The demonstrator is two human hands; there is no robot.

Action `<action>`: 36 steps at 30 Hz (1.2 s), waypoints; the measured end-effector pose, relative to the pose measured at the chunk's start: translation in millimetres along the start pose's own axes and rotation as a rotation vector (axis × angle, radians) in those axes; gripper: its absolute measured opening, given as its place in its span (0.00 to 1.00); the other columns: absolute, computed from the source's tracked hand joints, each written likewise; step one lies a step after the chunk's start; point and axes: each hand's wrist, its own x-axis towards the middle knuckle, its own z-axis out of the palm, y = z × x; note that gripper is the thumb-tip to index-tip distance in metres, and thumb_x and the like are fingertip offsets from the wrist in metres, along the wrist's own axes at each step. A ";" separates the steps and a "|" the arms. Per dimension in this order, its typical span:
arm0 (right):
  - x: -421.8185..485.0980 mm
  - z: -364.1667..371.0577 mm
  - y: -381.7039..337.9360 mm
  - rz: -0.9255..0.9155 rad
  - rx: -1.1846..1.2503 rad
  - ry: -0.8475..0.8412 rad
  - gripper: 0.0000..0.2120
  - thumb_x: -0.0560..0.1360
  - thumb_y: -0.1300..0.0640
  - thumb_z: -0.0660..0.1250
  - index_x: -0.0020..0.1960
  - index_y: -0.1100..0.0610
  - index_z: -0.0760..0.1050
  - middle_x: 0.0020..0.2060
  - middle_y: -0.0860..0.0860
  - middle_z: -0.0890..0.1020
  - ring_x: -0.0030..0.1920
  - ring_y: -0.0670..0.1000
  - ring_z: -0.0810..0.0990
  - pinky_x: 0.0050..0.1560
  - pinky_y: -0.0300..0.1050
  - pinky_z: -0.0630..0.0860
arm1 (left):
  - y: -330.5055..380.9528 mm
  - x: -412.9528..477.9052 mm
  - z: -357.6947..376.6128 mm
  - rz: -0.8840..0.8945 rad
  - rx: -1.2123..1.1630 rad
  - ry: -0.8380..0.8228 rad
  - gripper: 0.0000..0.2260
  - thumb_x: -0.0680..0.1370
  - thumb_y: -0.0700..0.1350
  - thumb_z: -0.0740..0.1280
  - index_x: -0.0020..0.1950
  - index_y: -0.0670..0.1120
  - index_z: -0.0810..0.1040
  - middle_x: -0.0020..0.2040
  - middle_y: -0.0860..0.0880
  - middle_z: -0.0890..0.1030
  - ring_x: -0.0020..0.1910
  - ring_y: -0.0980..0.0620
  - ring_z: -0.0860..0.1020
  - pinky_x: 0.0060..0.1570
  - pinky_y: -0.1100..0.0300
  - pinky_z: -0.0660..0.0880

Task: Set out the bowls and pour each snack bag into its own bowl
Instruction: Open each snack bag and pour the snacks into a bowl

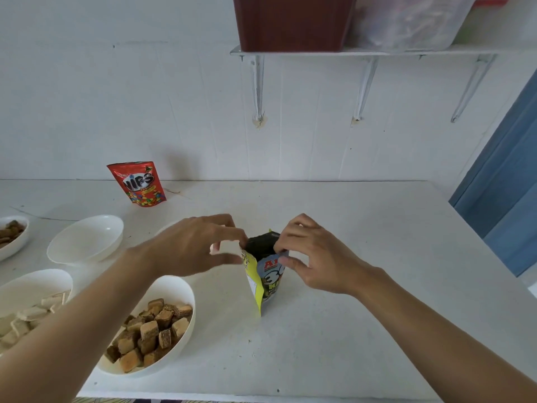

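- Bag [266, 277] upright on worktop [363, 271]; left hand [189, 245] and right hand [313, 257] each pinch its top edge.
- Advice: pull lips apart evenly, base kept planted; empty bowl [87, 242] waits far left.

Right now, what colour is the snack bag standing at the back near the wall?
That bag is red, with multicoloured candies printed low down; the head view shows it.

Home setting, kitchen-like: white tabletop [363, 242] against painted wall [116, 97], bracketed shelf [363, 52] carrying brown tub [293, 21] and clear storage box [406, 21], white bowls [190, 298] of snacks, blue door [505, 199].
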 end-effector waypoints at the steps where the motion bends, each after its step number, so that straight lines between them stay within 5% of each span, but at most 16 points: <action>1: -2.9 1.8 1.6 0.014 -0.003 -0.009 0.10 0.79 0.50 0.68 0.58 0.52 0.80 0.51 0.44 0.78 0.57 0.47 0.70 0.53 0.45 0.75 | 1.9 0.0 3.9 0.000 -0.009 -0.019 0.18 0.76 0.69 0.58 0.61 0.63 0.74 0.58 0.59 0.76 0.46 0.62 0.80 0.47 0.57 0.79; 8: -7.2 6.3 6.3 0.020 0.045 -0.040 0.05 0.80 0.49 0.67 0.52 0.48 0.80 0.51 0.45 0.73 0.57 0.48 0.68 0.53 0.45 0.73 | 18.6 6.2 16.6 0.056 -0.111 -0.015 0.15 0.79 0.63 0.58 0.57 0.60 0.80 0.58 0.60 0.72 0.40 0.62 0.77 0.41 0.70 0.69; 15: 0.1 9.6 7.3 -0.015 -0.057 -0.015 0.03 0.79 0.54 0.68 0.49 0.52 0.80 0.47 0.45 0.76 0.50 0.46 0.68 0.49 0.48 0.73 | 6.2 2.7 17.9 0.013 0.028 0.133 0.13 0.80 0.60 0.59 0.51 0.58 0.82 0.55 0.57 0.78 0.36 0.58 0.78 0.37 0.72 0.65; 25: 2.4 14.6 -2.9 -0.046 -0.242 0.068 0.07 0.80 0.52 0.65 0.57 0.45 0.77 0.43 0.42 0.75 0.49 0.49 0.69 0.50 0.51 0.66 | 24.2 -21.5 57.0 -0.170 -0.448 0.503 0.13 0.79 0.55 0.66 0.58 0.49 0.80 0.50 0.58 0.81 0.49 0.55 0.82 0.46 0.64 0.80; 30: 13.9 19.2 -17.6 -0.073 -0.280 0.058 0.09 0.77 0.46 0.66 0.56 0.45 0.78 0.43 0.43 0.76 0.51 0.49 0.70 0.52 0.52 0.64 | 30.2 -31.1 82.0 -0.258 -0.195 0.267 0.18 0.78 0.67 0.61 0.52 0.56 0.82 0.50 0.61 0.79 0.47 0.61 0.79 0.47 0.61 0.78; 33: 26.2 21.6 -22.4 -0.045 -0.310 0.056 0.12 0.75 0.41 0.67 0.52 0.48 0.79 0.45 0.45 0.76 0.53 0.50 0.69 0.54 0.52 0.62 | 41.5 -24.3 97.4 -0.275 -0.106 0.260 0.17 0.78 0.64 0.63 0.56 0.56 0.82 0.52 0.59 0.81 0.46 0.58 0.80 0.44 0.64 0.75; 36: 36.4 26.1 -26.5 -0.032 -0.303 0.040 0.10 0.75 0.47 0.70 0.46 0.53 0.79 0.49 0.47 0.74 0.56 0.52 0.70 0.58 0.54 0.65 | 50.8 -14.4 103.6 -0.341 -0.090 0.276 0.12 0.79 0.59 0.67 0.58 0.56 0.82 0.53 0.58 0.82 0.47 0.54 0.81 0.44 0.63 0.73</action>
